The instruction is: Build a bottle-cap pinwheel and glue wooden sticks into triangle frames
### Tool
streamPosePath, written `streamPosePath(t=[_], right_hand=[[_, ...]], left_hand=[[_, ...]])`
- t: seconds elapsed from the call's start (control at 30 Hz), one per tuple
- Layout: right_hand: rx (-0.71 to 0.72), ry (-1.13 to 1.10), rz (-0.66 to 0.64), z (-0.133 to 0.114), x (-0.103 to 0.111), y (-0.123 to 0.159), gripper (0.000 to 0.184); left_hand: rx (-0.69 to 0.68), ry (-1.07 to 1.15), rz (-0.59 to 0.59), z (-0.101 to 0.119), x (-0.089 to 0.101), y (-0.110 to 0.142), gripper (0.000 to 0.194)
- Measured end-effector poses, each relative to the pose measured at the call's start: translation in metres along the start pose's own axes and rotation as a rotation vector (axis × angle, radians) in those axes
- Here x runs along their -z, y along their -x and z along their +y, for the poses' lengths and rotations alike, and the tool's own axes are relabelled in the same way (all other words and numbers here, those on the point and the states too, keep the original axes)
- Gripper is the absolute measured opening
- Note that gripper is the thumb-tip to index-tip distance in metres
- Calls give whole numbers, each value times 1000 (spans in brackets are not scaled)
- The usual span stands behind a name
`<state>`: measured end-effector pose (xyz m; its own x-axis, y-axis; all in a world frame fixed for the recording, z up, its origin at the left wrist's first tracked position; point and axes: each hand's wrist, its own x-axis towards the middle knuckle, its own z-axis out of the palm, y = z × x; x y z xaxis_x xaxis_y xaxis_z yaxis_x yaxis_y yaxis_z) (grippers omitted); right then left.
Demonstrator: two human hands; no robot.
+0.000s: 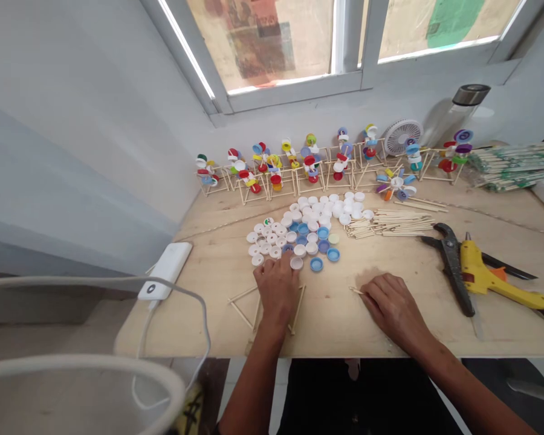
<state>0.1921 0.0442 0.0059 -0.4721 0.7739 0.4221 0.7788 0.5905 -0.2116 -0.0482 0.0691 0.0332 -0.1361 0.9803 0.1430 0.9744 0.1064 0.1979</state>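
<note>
My left hand (pixel 278 289) is at the near edge of a spread of bottle caps, fingers bent down and closed at a blue bottle cap (pixel 288 248). Its fingertips are partly hidden. Beneath that wrist lie triangular stick frames (pixel 242 294), partly covered. My right hand (pixel 392 305) rests on the table to the right, thumb and fingers closed on a short wooden stick (pixel 356 290) that points left. White caps (pixel 315 208) are heaped farther back. Beside them is a pile of loose wooden sticks (pixel 394 223).
Stick stands with colourful cap wheels (pixel 276 178) line the wall. A cap wheel (pixel 396 183) lies before them. Cutting pliers (pixel 453 266) and a yellow glue gun (pixel 494 275) lie right. A white power bank (pixel 165 272) with a cable sits left. A small fan (pixel 402 138) and bottle (pixel 457 115) stand behind.
</note>
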Motion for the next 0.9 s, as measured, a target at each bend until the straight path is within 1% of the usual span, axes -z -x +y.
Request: streamPosePath(t=[0.23, 0.33, 0.43, 0.53, 0.6, 0.67, 0.77, 0.9], right_hand=[[-3, -2, 9, -2, 1, -1, 18], [-9, 4, 6, -2, 1, -1, 19], [-9, 2, 6, -3, 1, -1, 19], [-12, 2, 6, -3, 1, -1, 19], [-14, 2, 4, -2, 0, -1, 21], [-18, 4, 7, -2, -1, -1, 22], [-25, 6, 13, -1, -3, 0, 21], [-25, 15, 6, -1, -5, 2, 19]], left_hand=[[-4, 88, -19, 0, -2, 3, 42], [-12, 88, 25, 1, 1, 6, 39], [-74, 52, 67, 8, 5, 7, 25], [-195, 9, 34, 18, 4, 6, 12], [-256, -25, 9, 24, 1, 4, 11], [-287, -60, 1, 27, -4, 0, 14], [-296, -85, 16, 29, -9, -4, 18], [-288, -39, 49, 28, -7, -2, 14]])
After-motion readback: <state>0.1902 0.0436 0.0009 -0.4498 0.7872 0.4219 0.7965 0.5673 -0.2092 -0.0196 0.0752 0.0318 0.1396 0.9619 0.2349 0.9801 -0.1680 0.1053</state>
